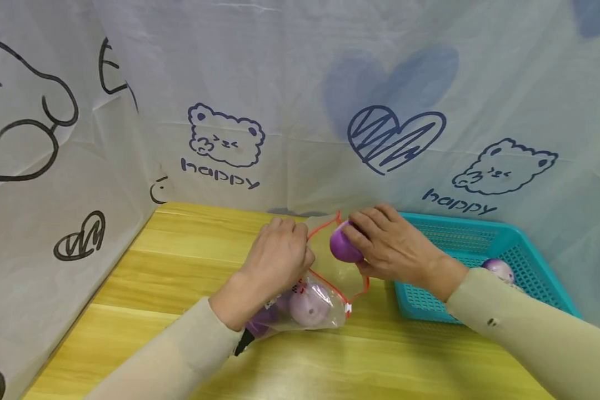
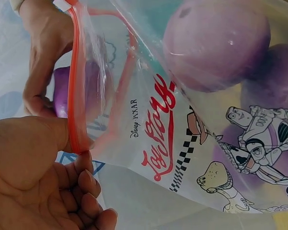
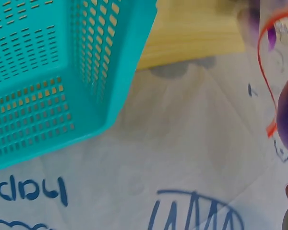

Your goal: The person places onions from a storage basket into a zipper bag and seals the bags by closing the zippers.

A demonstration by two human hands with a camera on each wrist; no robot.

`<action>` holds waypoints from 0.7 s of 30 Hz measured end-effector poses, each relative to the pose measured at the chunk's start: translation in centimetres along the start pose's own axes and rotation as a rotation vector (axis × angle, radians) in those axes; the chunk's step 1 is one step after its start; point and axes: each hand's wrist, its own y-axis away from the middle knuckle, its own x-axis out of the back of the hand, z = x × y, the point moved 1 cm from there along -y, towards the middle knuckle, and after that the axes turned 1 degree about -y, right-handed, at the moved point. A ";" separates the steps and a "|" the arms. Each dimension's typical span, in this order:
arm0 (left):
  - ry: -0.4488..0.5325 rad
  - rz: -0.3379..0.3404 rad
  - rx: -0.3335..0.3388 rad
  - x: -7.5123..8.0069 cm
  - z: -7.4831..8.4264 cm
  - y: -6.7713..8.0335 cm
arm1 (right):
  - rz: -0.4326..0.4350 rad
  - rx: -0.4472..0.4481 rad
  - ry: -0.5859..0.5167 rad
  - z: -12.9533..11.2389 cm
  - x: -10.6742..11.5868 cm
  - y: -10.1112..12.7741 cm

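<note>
Purple ball (image 1: 344, 245) sits at the bag's mouth, your right hand (image 1: 395, 247) curled around it. Left hand (image 1: 277, 258) pinches the red zip rim of the clear bag (image 1: 325, 303); hold that rim wide and push the ball past it.

Left hand (image 1: 278, 253) pinching with curled fingers, right hand (image 1: 391, 244) gripping, both forearms angled inward
</note>
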 end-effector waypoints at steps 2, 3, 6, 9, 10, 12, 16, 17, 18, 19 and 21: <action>-0.006 -0.001 -0.001 0.0 0.0 0.0 | -0.034 0.042 0.015 -0.6 -0.5 -0.4; -0.008 -0.004 -0.002 0.1 0.0 0.0 | -0.059 0.060 0.025 -0.8 -0.7 -0.6; -0.005 -0.003 -0.007 0.2 0.0 0.0 | -0.103 0.105 0.045 -1.3 -1.5 -1.1; 0.000 -0.002 -0.007 0.4 -0.1 0.1 | -0.116 0.135 0.058 -1.7 -2.0 -1.5; 0.002 -0.003 -0.006 0.4 -0.1 0.1 | -0.113 0.141 0.060 -1.8 -2.1 -1.6; 0.003 -0.011 -0.002 0.3 -0.1 0.1 | -0.123 0.150 0.064 -2.0 -2.3 -1.8; -0.001 -0.022 -0.001 0.3 -0.2 0.2 | -0.142 0.153 0.062 -2.3 -2.3 -1.9; -0.001 -0.019 -0.001 0.2 -0.2 0.2 | -0.145 0.150 0.061 -2.4 -2.3 -1.9; 0.000 -0.016 -0.001 0.2 -0.2 0.3 | -0.149 0.146 0.065 -2.4 -2.2 -1.9; 0.001 -0.010 -0.001 0.2 -0.3 0.3 | -0.152 0.141 0.068 -2.5 -2.3 -1.9; 0.008 0.008 0.001 0.3 -0.3 0.4 | -0.151 0.125 0.080 -2.6 -2.3 -1.7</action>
